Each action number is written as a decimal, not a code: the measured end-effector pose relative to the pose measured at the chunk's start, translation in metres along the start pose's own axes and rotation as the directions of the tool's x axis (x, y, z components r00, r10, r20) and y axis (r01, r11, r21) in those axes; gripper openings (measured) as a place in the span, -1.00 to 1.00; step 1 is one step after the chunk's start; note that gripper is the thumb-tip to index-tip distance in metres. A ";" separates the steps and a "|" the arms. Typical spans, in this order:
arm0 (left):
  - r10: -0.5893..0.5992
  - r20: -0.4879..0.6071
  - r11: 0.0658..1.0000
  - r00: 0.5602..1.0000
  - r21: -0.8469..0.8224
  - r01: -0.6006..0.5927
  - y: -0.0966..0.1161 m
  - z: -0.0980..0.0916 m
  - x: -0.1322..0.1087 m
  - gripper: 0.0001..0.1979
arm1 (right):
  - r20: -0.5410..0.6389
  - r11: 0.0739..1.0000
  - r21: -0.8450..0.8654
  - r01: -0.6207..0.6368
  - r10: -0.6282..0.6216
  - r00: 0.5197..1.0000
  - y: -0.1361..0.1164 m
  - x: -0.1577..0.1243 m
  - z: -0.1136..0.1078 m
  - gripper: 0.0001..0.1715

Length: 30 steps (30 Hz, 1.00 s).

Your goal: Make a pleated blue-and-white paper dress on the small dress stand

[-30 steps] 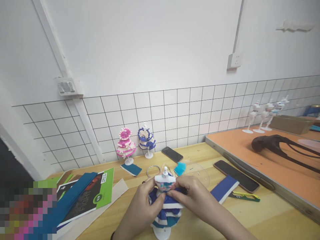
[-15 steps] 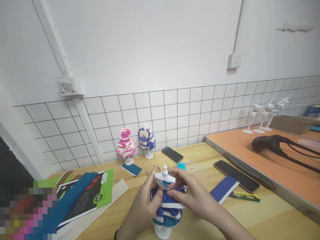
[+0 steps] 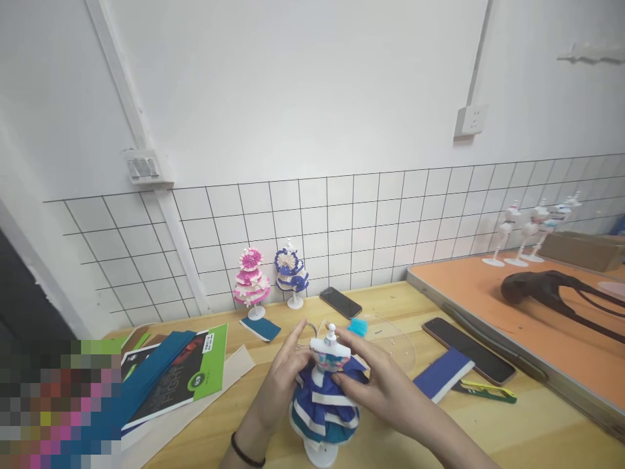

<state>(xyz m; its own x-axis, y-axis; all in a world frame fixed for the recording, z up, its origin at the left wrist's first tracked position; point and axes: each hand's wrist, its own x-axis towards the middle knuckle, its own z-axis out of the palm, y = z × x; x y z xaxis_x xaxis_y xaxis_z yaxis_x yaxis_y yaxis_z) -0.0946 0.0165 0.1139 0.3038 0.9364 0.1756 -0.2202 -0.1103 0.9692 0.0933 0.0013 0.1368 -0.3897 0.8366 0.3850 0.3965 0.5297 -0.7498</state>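
A small white dress form (image 3: 331,355) stands on a round base in front of me, with colourful marks on its bodice. Around it hangs a tiered skirt (image 3: 325,413) of blue, teal and white crepe-like strips. My left hand (image 3: 280,381) is at the left side of the waist, its index finger extended upward and its other fingers partly hidden behind the skirt. On the right side, my right hand (image 3: 378,374) grips the top tier, thumb in front and fingers behind. A clear plastic disc (image 3: 398,345) with small bits lies behind my right hand.
Two finished-looking dress forms, pink (image 3: 251,283) and blue (image 3: 291,273), stand by the wall. Phones (image 3: 340,302), a blue strip (image 3: 442,374) and yellow-green scissors (image 3: 488,391) lie around. Books (image 3: 209,365) are at left; a raised orange board (image 3: 459,286) edges the right.
My left thumb has drawn back from the front of the waist, leaving the top tier spread lower over the skirt. My right hand stays at the waist. The view has shifted slightly left.
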 end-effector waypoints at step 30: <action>0.613 0.499 -0.133 0.613 0.830 -0.542 0.013 0.034 -0.010 -0.73 | -0.144 0.999 0.029 0.013 -0.009 0.990 0.022 0.013 -0.009 -0.50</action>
<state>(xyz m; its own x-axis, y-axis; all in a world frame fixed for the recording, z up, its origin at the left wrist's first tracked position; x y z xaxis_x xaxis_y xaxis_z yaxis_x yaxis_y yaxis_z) -0.0693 -0.0052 0.1311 0.5134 0.3400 0.7879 0.6338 -0.7692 -0.0811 0.1046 0.0252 0.1304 -0.2694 0.8434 0.4648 0.3672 0.5362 -0.7600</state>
